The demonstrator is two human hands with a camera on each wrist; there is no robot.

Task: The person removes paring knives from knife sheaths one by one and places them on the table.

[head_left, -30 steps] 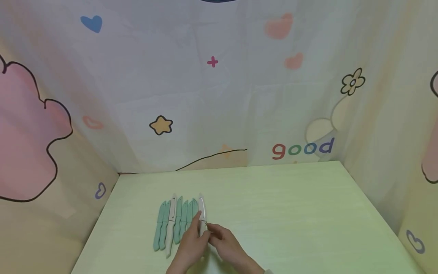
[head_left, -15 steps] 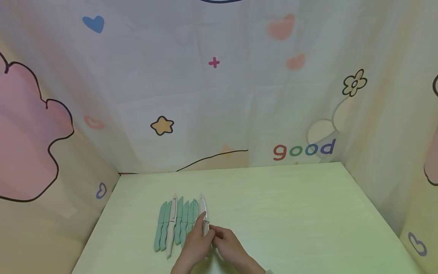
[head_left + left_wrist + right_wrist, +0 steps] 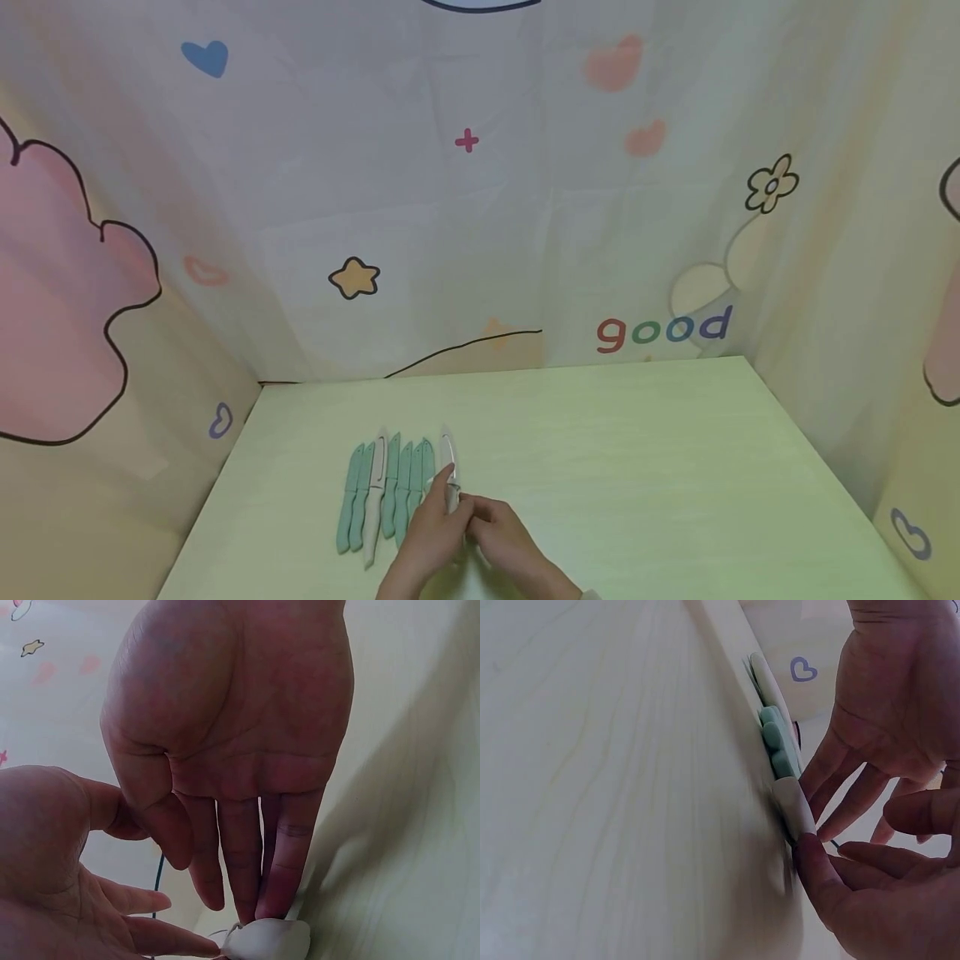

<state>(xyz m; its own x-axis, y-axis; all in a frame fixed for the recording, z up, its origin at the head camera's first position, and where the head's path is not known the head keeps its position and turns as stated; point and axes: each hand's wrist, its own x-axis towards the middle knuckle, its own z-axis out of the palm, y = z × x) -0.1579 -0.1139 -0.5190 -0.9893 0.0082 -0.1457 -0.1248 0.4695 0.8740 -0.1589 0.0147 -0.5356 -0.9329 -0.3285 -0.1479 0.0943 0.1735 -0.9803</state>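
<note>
A white-handled knife (image 3: 447, 454) lies at the right end of a row of knives, with a narrow gap between it and the nearest teal one. My left hand (image 3: 431, 533) covers much of its handle. In the left wrist view the straight fingertips of that hand meet the white handle (image 3: 270, 939). On the other side, my right hand (image 3: 506, 533) touches the same handle with a fingertip; its other fingers are extended in the right wrist view. Teal knives (image 3: 351, 500) and another white knife (image 3: 373, 500) form the row, their lower right part hidden behind my left hand.
The pale green tabletop (image 3: 615, 467) stretches to the right of the hands. A printed curtain (image 3: 480, 225) with hearts, a star and the word "good" stands along the back and both sides.
Both hands have shifted slightly right with the white-handled knife, widening the gap between it and the teal knives. The other knives stay where they were.
</note>
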